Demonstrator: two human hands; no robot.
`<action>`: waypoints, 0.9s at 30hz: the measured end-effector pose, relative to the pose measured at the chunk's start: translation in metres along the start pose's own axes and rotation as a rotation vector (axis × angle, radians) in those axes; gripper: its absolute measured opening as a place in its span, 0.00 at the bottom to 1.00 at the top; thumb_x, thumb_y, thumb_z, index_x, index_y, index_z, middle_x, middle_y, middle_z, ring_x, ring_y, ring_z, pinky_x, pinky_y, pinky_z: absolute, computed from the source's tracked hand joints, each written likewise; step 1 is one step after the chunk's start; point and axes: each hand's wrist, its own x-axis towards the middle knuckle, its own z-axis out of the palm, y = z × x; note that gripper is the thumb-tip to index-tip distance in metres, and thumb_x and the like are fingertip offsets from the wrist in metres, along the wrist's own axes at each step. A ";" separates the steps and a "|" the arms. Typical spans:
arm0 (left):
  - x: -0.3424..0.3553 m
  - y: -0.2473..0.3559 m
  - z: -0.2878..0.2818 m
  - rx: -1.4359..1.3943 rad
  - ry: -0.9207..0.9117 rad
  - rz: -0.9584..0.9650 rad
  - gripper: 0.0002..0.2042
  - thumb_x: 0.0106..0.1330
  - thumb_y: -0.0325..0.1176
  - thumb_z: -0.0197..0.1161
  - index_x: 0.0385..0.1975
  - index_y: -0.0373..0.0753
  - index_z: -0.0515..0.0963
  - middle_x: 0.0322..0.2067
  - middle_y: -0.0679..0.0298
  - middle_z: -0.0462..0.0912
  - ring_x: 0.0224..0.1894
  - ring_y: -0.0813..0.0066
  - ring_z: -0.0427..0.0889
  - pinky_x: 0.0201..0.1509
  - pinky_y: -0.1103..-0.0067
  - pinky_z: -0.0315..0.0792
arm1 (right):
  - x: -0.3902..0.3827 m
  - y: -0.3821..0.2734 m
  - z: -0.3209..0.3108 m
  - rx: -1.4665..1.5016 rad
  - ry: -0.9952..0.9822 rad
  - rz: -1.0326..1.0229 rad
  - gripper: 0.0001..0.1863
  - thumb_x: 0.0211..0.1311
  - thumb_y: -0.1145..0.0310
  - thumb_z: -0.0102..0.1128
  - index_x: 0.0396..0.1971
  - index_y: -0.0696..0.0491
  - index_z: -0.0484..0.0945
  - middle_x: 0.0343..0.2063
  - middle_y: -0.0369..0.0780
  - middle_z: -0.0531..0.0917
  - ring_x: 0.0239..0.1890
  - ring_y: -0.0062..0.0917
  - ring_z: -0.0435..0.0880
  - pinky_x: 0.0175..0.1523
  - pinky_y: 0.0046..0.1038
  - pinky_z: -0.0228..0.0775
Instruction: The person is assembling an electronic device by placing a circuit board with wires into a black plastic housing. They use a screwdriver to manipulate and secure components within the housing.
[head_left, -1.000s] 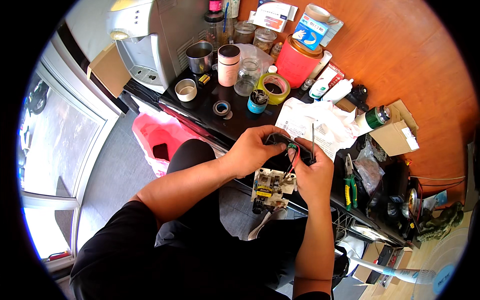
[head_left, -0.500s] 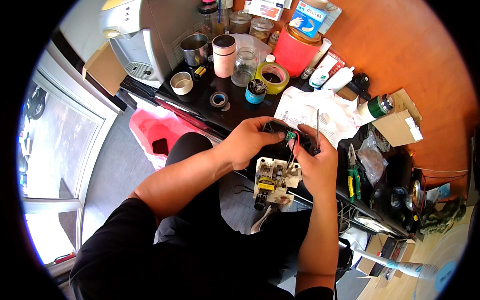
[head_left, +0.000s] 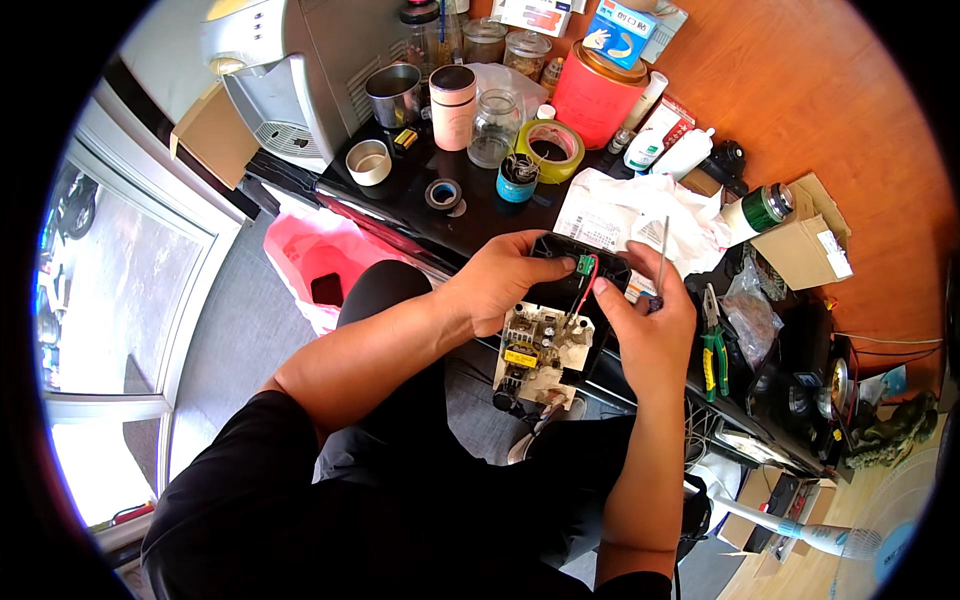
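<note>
My left hand point(head_left: 492, 285) grips the edge of a black plastic casing point(head_left: 556, 293), its thumb pressed by a small green circuit board point(head_left: 584, 265). Red and black wires point(head_left: 591, 284) run from that board toward a larger, cream-coloured circuit board point(head_left: 568, 372) with a yellow transformer point(head_left: 520, 355). This larger board hangs below the casing, in front of my knees. Closed around a screwdriver point(head_left: 663, 245), my right hand point(head_left: 650, 325) is at the casing's right side, its thumb near the wires. The screwdriver's thin shaft points up and away; its dark handle is mostly hidden by the fingers.
Behind my hands the black table point(head_left: 400, 215) holds a white plastic bag point(head_left: 640, 215), yellow tape point(head_left: 552, 150), a glass jar point(head_left: 494, 128) and a pink flask point(head_left: 453, 108). Green-handled pliers point(head_left: 714, 350) lie to the right. A pink bag point(head_left: 300, 262) sits at the left.
My right hand has shifted right, away from the small green board, with the screwdriver. More of the black casing shows, and the larger board has swung slightly left.
</note>
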 end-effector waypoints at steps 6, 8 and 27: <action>0.004 -0.006 -0.004 0.152 0.056 0.168 0.14 0.68 0.23 0.64 0.52 0.35 0.78 0.44 0.64 0.84 0.48 0.80 0.80 0.55 0.80 0.74 | -0.020 -0.019 0.008 -0.251 0.187 -0.320 0.08 0.53 0.70 0.74 0.30 0.56 0.85 0.21 0.37 0.82 0.21 0.19 0.80 0.28 0.23 0.70; 0.005 -0.008 -0.004 0.259 0.083 0.273 0.14 0.68 0.23 0.63 0.53 0.33 0.77 0.45 0.64 0.83 0.48 0.81 0.78 0.56 0.81 0.72 | -0.026 -0.014 0.017 -0.336 0.126 -0.310 0.13 0.53 0.66 0.75 0.36 0.55 0.85 0.24 0.38 0.85 0.24 0.25 0.85 0.31 0.24 0.75; 0.002 -0.017 0.006 0.289 0.185 0.373 0.13 0.68 0.22 0.63 0.52 0.33 0.77 0.43 0.65 0.84 0.45 0.81 0.80 0.53 0.82 0.74 | -0.024 -0.007 0.028 -0.487 0.151 -0.380 0.14 0.53 0.71 0.67 0.41 0.54 0.85 0.25 0.39 0.85 0.23 0.32 0.85 0.28 0.30 0.76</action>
